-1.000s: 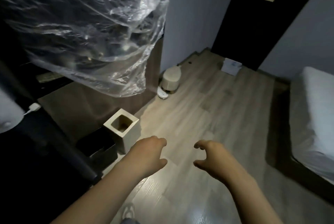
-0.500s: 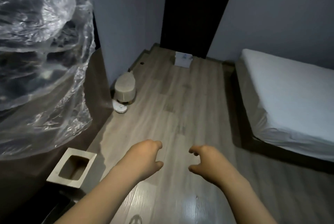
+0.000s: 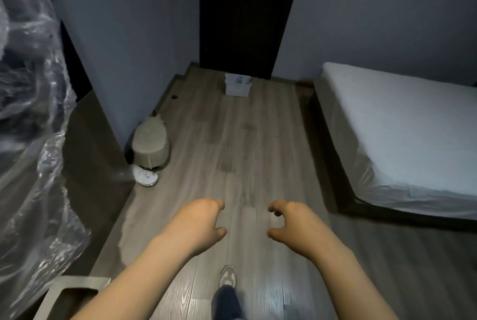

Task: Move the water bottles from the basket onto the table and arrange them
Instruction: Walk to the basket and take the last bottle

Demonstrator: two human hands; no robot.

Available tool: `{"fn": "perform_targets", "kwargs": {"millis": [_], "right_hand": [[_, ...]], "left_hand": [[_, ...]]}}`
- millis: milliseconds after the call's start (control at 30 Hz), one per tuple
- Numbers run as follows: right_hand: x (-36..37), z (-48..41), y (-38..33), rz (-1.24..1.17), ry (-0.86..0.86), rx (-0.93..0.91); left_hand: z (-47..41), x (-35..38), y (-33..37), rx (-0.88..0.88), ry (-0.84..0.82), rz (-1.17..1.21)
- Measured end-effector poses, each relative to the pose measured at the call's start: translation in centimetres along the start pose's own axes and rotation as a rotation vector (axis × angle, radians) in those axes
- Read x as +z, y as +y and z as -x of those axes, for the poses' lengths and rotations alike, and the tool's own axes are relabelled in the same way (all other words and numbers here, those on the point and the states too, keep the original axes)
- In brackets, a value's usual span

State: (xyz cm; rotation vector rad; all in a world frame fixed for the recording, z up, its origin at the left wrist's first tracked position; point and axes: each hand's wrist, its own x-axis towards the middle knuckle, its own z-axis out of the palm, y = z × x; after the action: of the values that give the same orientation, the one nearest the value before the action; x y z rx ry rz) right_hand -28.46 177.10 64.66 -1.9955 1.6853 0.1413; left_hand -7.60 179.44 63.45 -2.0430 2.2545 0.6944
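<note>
A small white basket (image 3: 237, 85) stands on the wooden floor at the far end, in front of the dark door; something blue and white shows inside it, too small to make out. My left hand (image 3: 200, 221) and my right hand (image 3: 293, 223) hover side by side over the floor, well short of the basket. Both have loosely curled fingers and hold nothing. No table is in view.
A bed with a white sheet (image 3: 402, 133) fills the right side. A beige lidded bin (image 3: 152, 144) and a white round device (image 3: 145, 176) sit by the left wall. Plastic sheeting (image 3: 28, 126) hangs at left, a square beige bin (image 3: 72, 294) stands at bottom left, and my shoe (image 3: 228, 277) steps forward.
The view has swung right and moved forward: the plastic sheeting slid left, the basket and door came to the centre. Both hands stay held out, empty.
</note>
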Motion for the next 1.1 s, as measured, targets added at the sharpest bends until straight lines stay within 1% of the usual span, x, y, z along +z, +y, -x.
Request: {"fn": "perform_targets", "kwargs": {"millis": [200,400,600,800,1100], "right_hand": [[-4.7,-9.0,1.0,-0.033,0.04,-0.018],[-10.5,-17.5,2.4,-0.057,0.059,-0.024],[-14.6,-25.4,2.7,-0.045,0.048,-0.021],[-17.6,-34.9,2.0,-0.033,0.06,-0.017],[-23.3,-50.3,-2.4,-0.022,0.068,0.085]], "left_hand": [[-9.2,-3.7,-0.2,0.008,0.019,-0.038],[-18.3,-8.0,0.4,0.018,0.074,-0.057],[-26.5,-11.2,-0.3,0.028,0.059,-0.038],[-35.8,-14.2,-3.2,0.033,0.034,-0.004],[-50.7,-22.2,-10.3,0.085,0.041,0.047]]}}
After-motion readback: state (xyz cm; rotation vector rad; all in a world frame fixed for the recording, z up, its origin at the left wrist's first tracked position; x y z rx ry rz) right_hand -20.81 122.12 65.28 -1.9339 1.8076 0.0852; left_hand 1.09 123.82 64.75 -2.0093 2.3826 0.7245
